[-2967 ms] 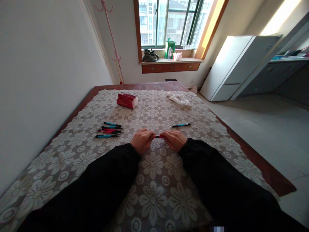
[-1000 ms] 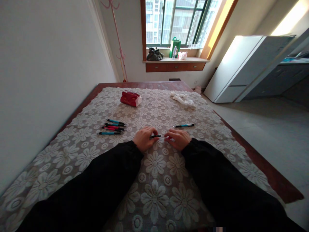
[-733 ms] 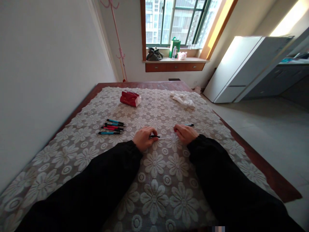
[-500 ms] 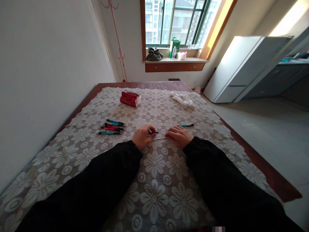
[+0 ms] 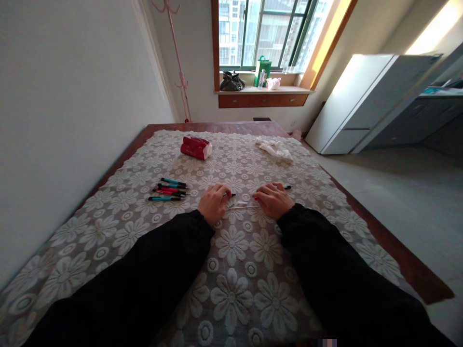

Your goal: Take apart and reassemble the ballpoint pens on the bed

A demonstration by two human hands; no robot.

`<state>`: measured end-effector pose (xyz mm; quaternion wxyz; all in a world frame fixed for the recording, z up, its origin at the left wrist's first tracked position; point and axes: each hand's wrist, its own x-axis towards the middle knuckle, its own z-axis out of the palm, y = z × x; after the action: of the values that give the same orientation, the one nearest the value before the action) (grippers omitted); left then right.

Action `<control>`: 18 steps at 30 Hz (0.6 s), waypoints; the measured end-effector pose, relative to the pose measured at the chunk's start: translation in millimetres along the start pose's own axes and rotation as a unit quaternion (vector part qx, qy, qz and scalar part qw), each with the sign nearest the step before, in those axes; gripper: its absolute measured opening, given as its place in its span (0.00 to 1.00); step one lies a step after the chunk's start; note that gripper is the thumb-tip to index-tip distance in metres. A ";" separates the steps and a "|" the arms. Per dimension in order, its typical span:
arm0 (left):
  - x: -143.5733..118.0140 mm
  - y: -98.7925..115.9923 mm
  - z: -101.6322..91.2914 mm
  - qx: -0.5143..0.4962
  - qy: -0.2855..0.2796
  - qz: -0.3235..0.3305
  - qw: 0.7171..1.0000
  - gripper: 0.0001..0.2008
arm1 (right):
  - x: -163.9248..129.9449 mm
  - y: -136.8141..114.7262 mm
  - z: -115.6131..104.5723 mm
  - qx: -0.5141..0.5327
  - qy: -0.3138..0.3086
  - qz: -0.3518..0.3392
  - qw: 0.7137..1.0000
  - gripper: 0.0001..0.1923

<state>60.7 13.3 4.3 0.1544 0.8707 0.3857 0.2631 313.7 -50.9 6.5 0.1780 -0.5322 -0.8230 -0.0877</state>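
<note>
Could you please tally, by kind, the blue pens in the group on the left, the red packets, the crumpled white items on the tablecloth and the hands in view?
Blue pens in the left group: 3
Red packet: 1
Crumpled white item: 1
Hands: 2, the left hand and the right hand
Total: 7

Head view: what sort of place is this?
Most likely a room in a home, perhaps a dining area: a floral tablecloth covers most of the wooden table, a white refrigerator stands at the right, and a pink coat stand stands left of the window.
</note>
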 end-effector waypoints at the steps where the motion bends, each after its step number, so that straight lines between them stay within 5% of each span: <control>1: -0.9 1.3 -0.8 0.006 0.002 0.011 1.000 0.08 | -0.2 -1.2 0.3 0.004 0.007 -0.005 1.000 0.09; 7: -5.9 7.2 -2.7 0.031 -0.021 0.067 0.997 0.07 | 0.2 -9.7 1.9 0.058 0.003 -0.070 0.996 0.05; 18: -6.6 8.6 -4.6 0.035 -0.037 0.057 0.997 0.06 | -6.4 15.5 1.9 0.064 -0.032 -0.025 0.997 0.05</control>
<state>59.4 3.0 9.8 0.1229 0.9054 0.3384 0.2250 329.7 -49.2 1.5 0.1833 -0.5011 -0.8455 -0.0225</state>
